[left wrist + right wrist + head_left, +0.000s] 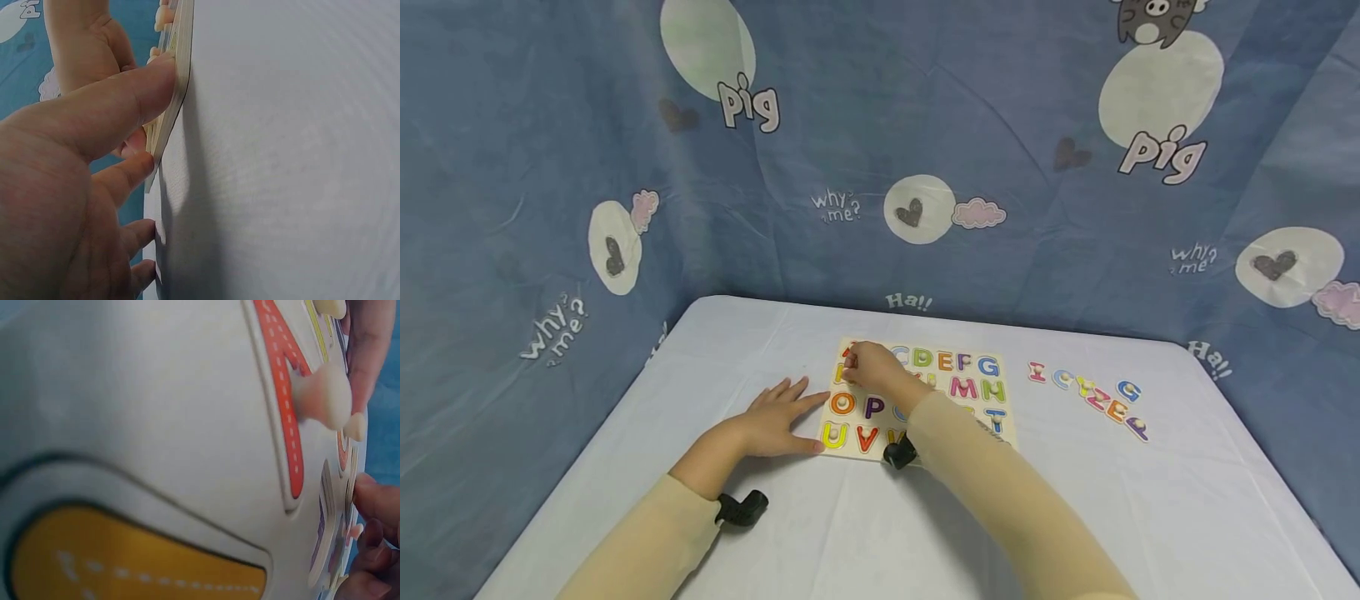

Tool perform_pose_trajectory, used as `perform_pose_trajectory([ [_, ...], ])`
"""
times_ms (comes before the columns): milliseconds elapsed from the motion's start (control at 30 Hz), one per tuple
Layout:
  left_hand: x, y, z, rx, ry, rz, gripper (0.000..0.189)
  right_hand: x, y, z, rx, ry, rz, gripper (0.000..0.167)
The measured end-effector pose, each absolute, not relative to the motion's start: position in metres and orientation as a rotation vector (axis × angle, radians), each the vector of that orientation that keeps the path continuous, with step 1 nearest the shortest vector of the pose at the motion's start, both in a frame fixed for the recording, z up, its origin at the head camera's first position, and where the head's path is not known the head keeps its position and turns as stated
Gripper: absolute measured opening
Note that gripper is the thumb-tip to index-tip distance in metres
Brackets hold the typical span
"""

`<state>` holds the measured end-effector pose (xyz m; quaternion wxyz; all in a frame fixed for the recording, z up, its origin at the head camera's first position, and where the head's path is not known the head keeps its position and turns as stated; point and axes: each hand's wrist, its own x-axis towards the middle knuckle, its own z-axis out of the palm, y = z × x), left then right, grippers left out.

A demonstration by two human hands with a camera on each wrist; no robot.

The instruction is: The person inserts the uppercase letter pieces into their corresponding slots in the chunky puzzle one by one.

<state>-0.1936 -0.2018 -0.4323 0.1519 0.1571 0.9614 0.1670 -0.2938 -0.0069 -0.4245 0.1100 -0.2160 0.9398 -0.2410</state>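
A wooden alphabet puzzle board [917,452] lies on the white table, bearing colourful letters with small knobs. My left hand [775,419] rests at its left side, fingers spread; in the left wrist view the thumb [150,87] presses on the board's edge and the index fingertip touches the side. Over the upper left corner, my right hand [875,368] curls its fingers in a pinch on a letter piece [351,481], seen nearly edge-on in the right wrist view. Which letter it is stays hidden by the fingers. The orange O [843,403] sits just below that hand.
Several loose letter pieces lie right of the board, among them a red I [1036,372], a blue G [1128,391] and an orange E [1117,411]. A blue patterned cloth [820,275] hangs behind the table. My right forearm [1000,492] crosses over the board's lower right part.
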Motion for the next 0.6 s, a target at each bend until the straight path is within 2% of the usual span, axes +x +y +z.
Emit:
perform_pose_trajectory([
  [600, -0.1923, -0.2002, -0.429, 0.436, 2.745, 0.496, 0.09, -0.2888, 0.0022, -0.4172, -0.638, 2.748, -0.76, 0.013],
])
